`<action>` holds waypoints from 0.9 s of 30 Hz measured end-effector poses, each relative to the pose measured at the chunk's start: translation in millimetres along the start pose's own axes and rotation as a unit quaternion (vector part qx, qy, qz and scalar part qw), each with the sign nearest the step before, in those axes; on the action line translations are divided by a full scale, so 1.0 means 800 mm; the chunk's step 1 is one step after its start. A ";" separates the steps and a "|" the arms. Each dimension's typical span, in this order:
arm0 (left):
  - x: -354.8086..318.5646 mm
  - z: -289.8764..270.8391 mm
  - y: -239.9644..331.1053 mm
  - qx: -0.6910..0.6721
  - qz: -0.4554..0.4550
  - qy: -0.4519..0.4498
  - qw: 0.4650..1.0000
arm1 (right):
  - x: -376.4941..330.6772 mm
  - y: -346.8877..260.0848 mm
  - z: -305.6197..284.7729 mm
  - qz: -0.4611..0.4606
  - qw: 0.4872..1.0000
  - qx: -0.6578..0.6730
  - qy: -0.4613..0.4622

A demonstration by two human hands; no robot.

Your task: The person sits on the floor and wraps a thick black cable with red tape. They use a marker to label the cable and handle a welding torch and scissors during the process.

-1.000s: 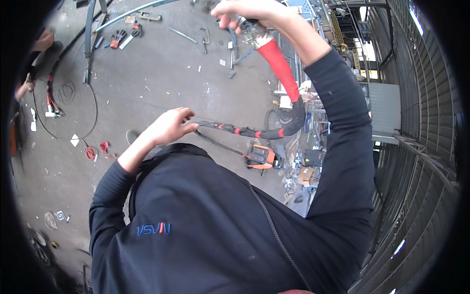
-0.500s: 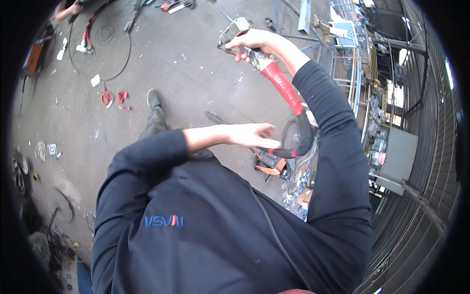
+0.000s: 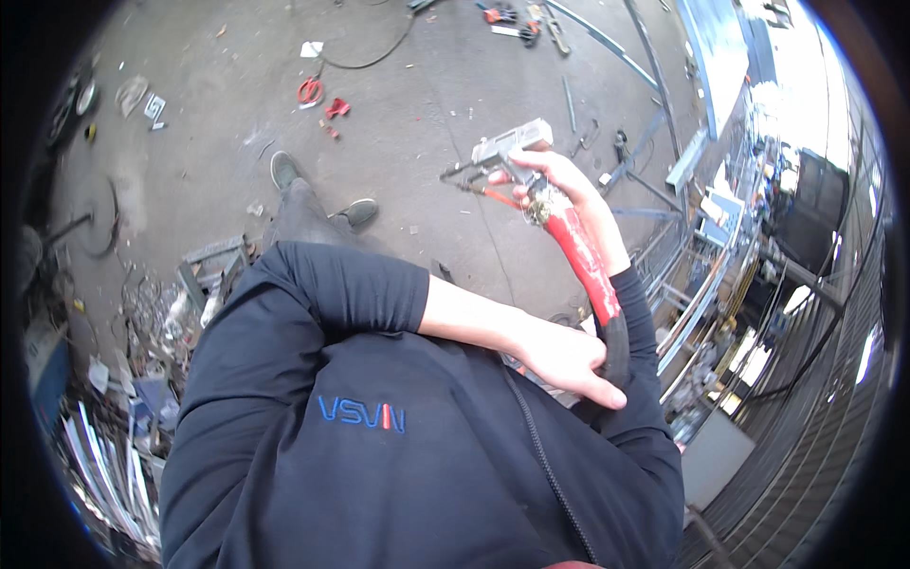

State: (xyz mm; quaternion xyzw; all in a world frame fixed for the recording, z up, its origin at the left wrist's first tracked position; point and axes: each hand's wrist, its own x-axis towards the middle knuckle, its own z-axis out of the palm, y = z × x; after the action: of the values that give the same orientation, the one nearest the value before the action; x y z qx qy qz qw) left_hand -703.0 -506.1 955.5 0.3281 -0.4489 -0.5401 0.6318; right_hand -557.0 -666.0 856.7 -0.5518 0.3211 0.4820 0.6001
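Observation:
My right hand (image 3: 559, 180) is closed round the neck of a hand-held tool with a grey metal block head (image 3: 512, 142). Thin rods and a narrow orange line stick out from the head's left side. Below my fingers, shiny wrapping gives way to a hose sleeve bound in red tape (image 3: 580, 261), which runs down into a thick black hose (image 3: 616, 351). My left hand (image 3: 569, 365) reaches across my chest and grips this black hose, its fingertips partly hidden behind it. The hose's lower course disappears beside my right sleeve.
Red-handled scissors (image 3: 310, 91) and red scraps (image 3: 336, 108) lie on the concrete floor. Hand tools (image 3: 512, 24) lie farther off. Metal frames (image 3: 654, 180) and crowded racks stand to the right. Scrap and metal strips (image 3: 104, 465) are heaped at lower left.
My body has turned right, shifting the floor items across the view. Both hands are lower, and the tool is nearer to me. My left hand, open before, has closed on the black hose.

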 end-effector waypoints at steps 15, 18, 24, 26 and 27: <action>-0.801 -0.127 -0.108 -0.080 0.040 0.835 0.543 | 0.149 -0.105 0.374 0.048 0.971 -0.188 0.140; -0.850 -0.127 -0.143 -0.176 0.206 0.871 0.410 | 0.172 -0.127 0.401 0.102 0.925 -0.318 0.181; -0.828 -0.168 -0.184 -0.228 0.226 0.830 0.455 | 0.228 -0.113 0.451 0.243 0.830 -0.473 0.166; -0.818 -0.176 -0.184 -0.244 0.226 0.827 0.454 | 0.231 -0.124 0.468 0.219 0.848 -0.456 0.160; -0.815 -0.178 -0.183 -0.257 0.240 0.820 0.452 | 0.228 -0.135 0.477 0.190 0.861 -0.444 0.158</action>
State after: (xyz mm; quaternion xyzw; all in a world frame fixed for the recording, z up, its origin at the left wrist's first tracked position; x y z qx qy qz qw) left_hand -637.5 91.7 631.0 0.3211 0.3752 0.0617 0.8673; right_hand -452.4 -246.1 798.0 -0.7566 0.2628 0.5845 0.1296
